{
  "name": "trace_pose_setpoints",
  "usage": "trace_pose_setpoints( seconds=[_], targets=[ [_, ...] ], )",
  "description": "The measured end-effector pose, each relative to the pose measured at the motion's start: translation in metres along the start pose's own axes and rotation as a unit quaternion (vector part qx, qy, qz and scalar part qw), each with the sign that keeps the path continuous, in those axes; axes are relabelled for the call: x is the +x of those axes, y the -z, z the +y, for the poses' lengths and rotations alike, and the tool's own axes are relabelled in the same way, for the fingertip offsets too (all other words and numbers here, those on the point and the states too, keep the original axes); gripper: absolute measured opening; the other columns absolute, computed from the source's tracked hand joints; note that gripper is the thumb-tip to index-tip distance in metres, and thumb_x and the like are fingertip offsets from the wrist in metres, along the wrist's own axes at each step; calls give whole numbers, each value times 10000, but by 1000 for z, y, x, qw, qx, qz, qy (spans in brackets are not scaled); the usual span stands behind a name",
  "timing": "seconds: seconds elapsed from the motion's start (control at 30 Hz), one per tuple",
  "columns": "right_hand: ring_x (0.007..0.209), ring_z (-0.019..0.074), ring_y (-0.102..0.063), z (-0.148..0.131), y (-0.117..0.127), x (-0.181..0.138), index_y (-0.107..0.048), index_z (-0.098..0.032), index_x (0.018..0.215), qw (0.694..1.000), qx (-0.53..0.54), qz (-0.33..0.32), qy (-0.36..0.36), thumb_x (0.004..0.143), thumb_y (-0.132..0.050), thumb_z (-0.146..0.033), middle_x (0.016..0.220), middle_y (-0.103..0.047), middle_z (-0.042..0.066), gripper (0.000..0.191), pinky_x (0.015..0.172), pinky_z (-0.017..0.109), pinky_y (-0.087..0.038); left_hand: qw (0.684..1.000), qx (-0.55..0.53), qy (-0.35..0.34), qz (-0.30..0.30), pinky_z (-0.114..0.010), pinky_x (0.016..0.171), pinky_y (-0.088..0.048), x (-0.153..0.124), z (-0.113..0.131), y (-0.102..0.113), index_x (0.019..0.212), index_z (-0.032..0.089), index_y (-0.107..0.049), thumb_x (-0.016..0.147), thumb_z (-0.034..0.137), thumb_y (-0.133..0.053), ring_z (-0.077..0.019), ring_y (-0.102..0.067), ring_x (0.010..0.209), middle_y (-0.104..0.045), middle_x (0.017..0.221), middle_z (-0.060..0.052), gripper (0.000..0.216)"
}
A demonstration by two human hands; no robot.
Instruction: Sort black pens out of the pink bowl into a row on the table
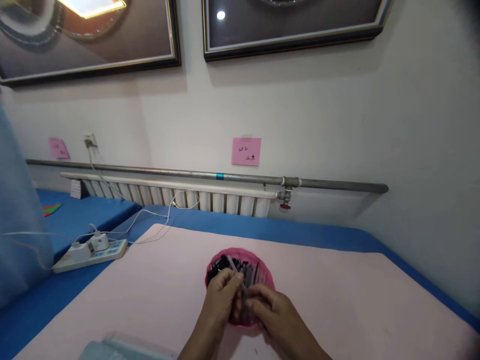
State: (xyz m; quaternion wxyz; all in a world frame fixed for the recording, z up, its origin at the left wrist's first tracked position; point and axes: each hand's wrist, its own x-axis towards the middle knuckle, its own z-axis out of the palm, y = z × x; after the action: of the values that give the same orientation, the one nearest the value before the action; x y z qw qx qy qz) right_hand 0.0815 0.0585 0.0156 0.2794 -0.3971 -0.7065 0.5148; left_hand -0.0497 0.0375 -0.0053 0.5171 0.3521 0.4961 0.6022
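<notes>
A pink basket (pixel 267 276) stands on the pink sheet, filled with black pieces (pixel 219 265) and several slim, see-through tubes (pixel 250 272) that look like pen parts. Above its near side, my left hand (pixel 224 295) pinches a slim translucent tube (pixel 233 263) between thumb and fingers, its upper end pointing away and to the left. Close beside it, my right hand (pixel 270 306) has its fingers curled together at the tube's lower end. Whatever sits between those right fingertips is blurred and partly hidden.
A pink sheet (pixel 337 295) covers the blue table (pixel 270 230). To the left lies a white power strip (pixel 90 256) with plugs and cables. A light blue object (pixel 120 350) is at the near edge. Behind are a radiator (pixel 210 200) and a pipe with a red valve (pixel 285 206).
</notes>
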Motion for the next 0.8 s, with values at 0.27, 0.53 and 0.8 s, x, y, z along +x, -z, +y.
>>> trace_pose_setpoints(
  seconds=[0.27, 0.53, 0.8],
  targets=[
    [479, 122, -453, 10, 11, 7, -606, -198, 789, 999, -25, 36, -16, 763, -461, -306, 555, -504, -53, 183, 443, 227, -358, 992, 124, -36, 11, -227, 379, -347, -1, 7, 6, 929, 184, -563, 797, 478, -444, -102, -439, 386, -532, 549, 50, 344],
    [520, 183, -512, 15, 28, 7, -498, -246, 831, 972, -198, 129, -1, 815, -459, -327, 521, -482, -65, 91, 524, 281, -350, 911, 381, -156, 13, -367, 858, -412, -10, 7, 6, 907, 197, -647, 778, 146, -450, -226, -562, 932, -652, 951, -77, 240],
    [599, 200, -597, 17, 19, 3, -511, -244, 751, 945, -302, 107, 66, 873, -438, -290, 608, -599, -9, 150, 554, 292, -399, 810, 555, -185, -31, -390, 868, -376, -14, 1, -10, 880, 169, -669, 819, 92, -393, -256, -532, 949, -658, 1004, -102, 293]
  ],
)
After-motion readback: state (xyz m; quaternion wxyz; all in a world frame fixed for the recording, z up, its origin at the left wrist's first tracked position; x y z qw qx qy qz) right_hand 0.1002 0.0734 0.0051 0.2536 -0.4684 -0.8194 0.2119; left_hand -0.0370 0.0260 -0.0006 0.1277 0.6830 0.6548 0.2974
